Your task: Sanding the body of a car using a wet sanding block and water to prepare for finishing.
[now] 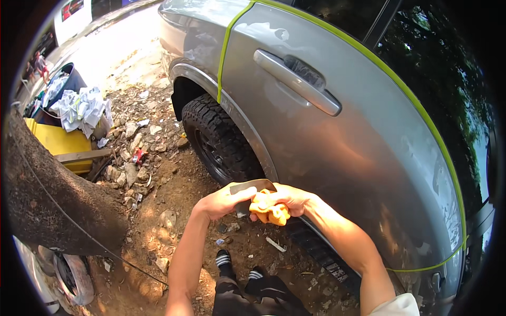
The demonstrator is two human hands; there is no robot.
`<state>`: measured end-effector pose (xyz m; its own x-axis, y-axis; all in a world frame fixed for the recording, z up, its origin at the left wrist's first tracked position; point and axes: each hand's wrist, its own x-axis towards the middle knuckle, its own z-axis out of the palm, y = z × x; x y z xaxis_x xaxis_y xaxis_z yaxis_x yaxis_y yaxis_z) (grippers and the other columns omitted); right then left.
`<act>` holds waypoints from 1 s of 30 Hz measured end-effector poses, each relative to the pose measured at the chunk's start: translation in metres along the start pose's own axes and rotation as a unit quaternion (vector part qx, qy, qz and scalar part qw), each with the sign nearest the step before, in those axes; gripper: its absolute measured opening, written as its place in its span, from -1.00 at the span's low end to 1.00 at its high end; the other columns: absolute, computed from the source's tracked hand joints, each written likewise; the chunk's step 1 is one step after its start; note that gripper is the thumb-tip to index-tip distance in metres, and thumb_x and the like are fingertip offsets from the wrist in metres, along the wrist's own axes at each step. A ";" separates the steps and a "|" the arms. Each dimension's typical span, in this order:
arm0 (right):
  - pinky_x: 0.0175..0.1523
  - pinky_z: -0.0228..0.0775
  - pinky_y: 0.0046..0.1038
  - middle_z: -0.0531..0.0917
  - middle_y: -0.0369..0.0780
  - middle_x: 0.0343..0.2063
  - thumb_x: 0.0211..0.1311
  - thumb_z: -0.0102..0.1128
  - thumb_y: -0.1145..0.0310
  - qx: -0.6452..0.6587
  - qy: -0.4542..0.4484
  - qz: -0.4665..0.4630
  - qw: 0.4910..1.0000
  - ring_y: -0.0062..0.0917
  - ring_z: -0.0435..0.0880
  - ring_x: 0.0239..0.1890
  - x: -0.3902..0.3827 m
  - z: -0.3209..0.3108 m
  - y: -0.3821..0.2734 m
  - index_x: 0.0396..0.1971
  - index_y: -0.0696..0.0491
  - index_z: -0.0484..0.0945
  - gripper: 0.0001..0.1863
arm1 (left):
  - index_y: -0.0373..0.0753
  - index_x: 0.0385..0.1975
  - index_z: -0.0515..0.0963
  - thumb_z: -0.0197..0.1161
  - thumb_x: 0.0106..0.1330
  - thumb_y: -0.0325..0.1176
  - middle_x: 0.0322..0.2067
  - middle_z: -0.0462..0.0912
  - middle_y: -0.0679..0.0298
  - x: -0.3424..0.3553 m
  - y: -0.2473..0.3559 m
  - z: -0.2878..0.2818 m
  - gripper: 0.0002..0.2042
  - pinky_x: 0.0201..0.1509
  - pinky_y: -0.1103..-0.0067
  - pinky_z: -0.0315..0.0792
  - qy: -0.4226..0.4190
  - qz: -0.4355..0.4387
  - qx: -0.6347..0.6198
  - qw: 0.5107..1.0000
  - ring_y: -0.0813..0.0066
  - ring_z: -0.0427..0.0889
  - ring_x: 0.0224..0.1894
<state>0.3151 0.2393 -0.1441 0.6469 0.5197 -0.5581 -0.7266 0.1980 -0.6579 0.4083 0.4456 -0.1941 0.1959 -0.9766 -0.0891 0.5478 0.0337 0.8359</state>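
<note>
In front of the grey car door [316, 137], my two hands meet at waist height. My left hand [221, 203] pinches a thin dark grey strip [254, 185], bent in a curve, with the thumb on top. My right hand [293, 199] is closed around a crumpled orange-yellow cloth [270, 213], held against the strip's right end. What the strip is made of does not show. Yellow-green tape [225, 52] runs along the door's edges, and the silver door handle [298, 81] sits above my hands.
A black tyre [224, 139] stands under the wheel arch. To the left are a tree trunk [63, 205], a thin dark cable [84, 231], a yellow container [58, 142], crumpled paper [83, 109] and a loose tyre [74, 279]. Stones and litter cover the dirt ground [147, 210].
</note>
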 end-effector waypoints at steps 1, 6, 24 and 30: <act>-0.45 0.45 -0.66 0.68 -0.14 -0.35 0.21 0.40 0.21 -0.016 0.020 0.012 1.000 -0.69 0.58 -0.52 0.002 0.006 -0.011 -0.18 0.14 0.57 -0.66 | -0.30 0.32 0.36 0.05 0.53 -0.12 0.11 0.56 0.29 0.000 -0.001 -0.001 -0.51 0.24 0.54 0.35 0.024 0.022 0.020 0.999 0.55 0.49 0.10; -0.22 0.60 -0.48 0.64 -0.16 -0.17 0.26 0.34 0.27 -0.077 0.079 -0.001 0.994 -0.46 0.68 -0.28 -0.013 0.010 -0.038 0.23 0.19 0.37 -0.40 | -0.39 0.22 0.41 -0.13 0.60 -0.12 0.10 0.57 0.15 0.005 0.009 -0.006 -0.54 0.08 0.51 0.60 0.288 0.110 -0.078 0.948 0.39 0.63 0.04; -0.34 0.53 -0.40 0.60 -0.04 -0.68 -0.01 0.07 0.42 -0.861 0.330 -0.261 0.285 -0.43 0.65 -0.61 -0.040 -0.007 -0.325 -0.54 0.27 0.62 -0.78 | -0.27 0.50 -0.05 -0.19 0.53 -0.19 0.52 -0.14 -0.02 0.256 0.024 0.049 -0.40 0.54 0.09 -0.35 0.606 0.383 0.288 0.635 -0.02 -0.22 0.56; -0.32 0.53 -0.38 0.60 -0.15 -0.58 0.23 0.04 0.46 -0.879 0.337 -0.258 0.219 -0.45 0.71 -0.54 -0.092 -0.004 -0.311 -0.34 0.21 0.52 -0.87 | -0.21 0.50 -0.02 -0.23 0.54 -0.20 0.52 -0.14 0.03 0.264 0.012 0.072 -0.44 0.56 0.13 -0.35 0.613 0.386 0.299 0.621 0.04 -0.22 0.56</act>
<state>0.4828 0.1266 0.1102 0.8556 0.4473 0.2604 0.3118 -0.8470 0.4306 0.4084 0.1730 -0.1688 0.8854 0.1893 0.4246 -0.4230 -0.0507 0.9047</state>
